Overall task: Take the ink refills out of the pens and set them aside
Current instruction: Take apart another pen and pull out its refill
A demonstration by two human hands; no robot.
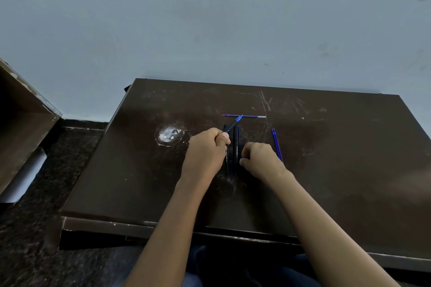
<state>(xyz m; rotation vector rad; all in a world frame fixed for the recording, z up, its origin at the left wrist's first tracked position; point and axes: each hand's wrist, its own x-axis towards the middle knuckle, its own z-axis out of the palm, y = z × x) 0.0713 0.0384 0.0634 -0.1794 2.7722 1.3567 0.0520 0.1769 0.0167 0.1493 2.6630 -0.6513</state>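
Gripping one pen [232, 126], left hand [205, 151] fingers [222, 138] clamped on its barrel. Right hand [258, 158] curled, grip unclear. Risk: tip flicks the freed refill [243, 116], rolling it off the counter's [349, 182] far edge.

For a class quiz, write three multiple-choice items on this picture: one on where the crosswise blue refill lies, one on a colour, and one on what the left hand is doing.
1. Where does the crosswise blue refill lie?
A. on the far part of the table
B. on the floor
C. in the right hand

2. What colour is the table top?
A. white
B. dark brown
C. green

3. What is the left hand doing?
A. lying flat and open
B. gripping a pen
C. hidden from view

Answers:
1 A, the refill lies bare on the table top near its far edge.
2 B, the top is dark brown with pale scratches.
3 B, its fingers curl round the pen's barrel.
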